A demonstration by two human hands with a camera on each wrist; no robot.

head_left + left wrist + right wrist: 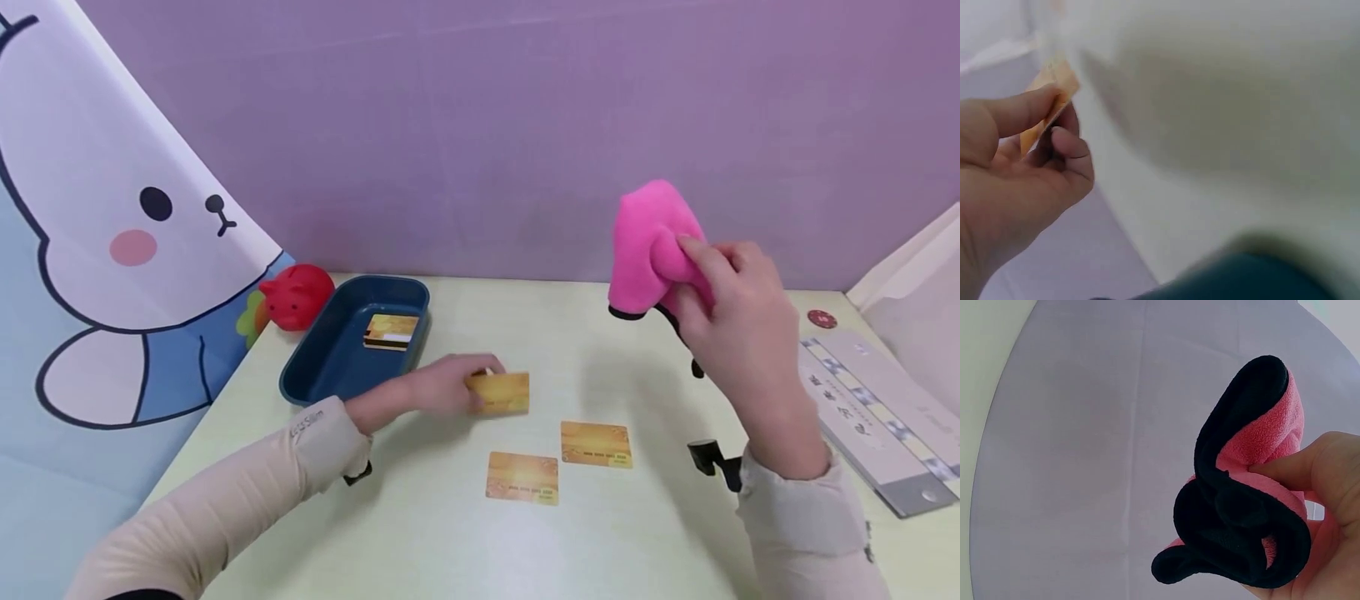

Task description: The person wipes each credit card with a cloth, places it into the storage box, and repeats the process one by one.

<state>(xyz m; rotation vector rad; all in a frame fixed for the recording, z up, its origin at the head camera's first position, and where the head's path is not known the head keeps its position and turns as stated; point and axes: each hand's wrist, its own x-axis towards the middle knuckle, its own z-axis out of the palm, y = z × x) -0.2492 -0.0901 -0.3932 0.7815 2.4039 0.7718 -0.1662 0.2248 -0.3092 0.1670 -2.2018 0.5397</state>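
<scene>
A purple backdrop (450,150) spans 12 o'clock in the head view, and below it spreads the pale surface (420,533). A cloth printed with a cartoon animal (112,350) hangs at 9 o'clock. At 4 o'clock lies a flat grey-white case (877,425) with a patterned strip. The deep blue tray (337,342) sits at 9 o'clock on the surface, just beside the printed cloth. The right hand (742,308) is raised over the surface at 3 o'clock, its grip clamped on a pink cloth piece (652,242), which hangs in the air at the hand's 10 o'clock; the right wrist view shows its thick black edging, folded in loops. The left hand (447,385) reaches to the tray's 4 o'clock, its grip closed on a gold card (504,393), held tilted between thumb and fingers; whether the card's lower edge touches the surface I cannot tell. A red toy pig (300,296) is at the tray's 10 o'clock. Two loose gold cards lie flat, one (596,444) at the held card's 4 o'clock, the other (522,477) near its 6 o'clock. Inside the tray rests a striped gold card (392,331). Smallest is a red chip (822,318) at the case's 11 o'clock.
</scene>
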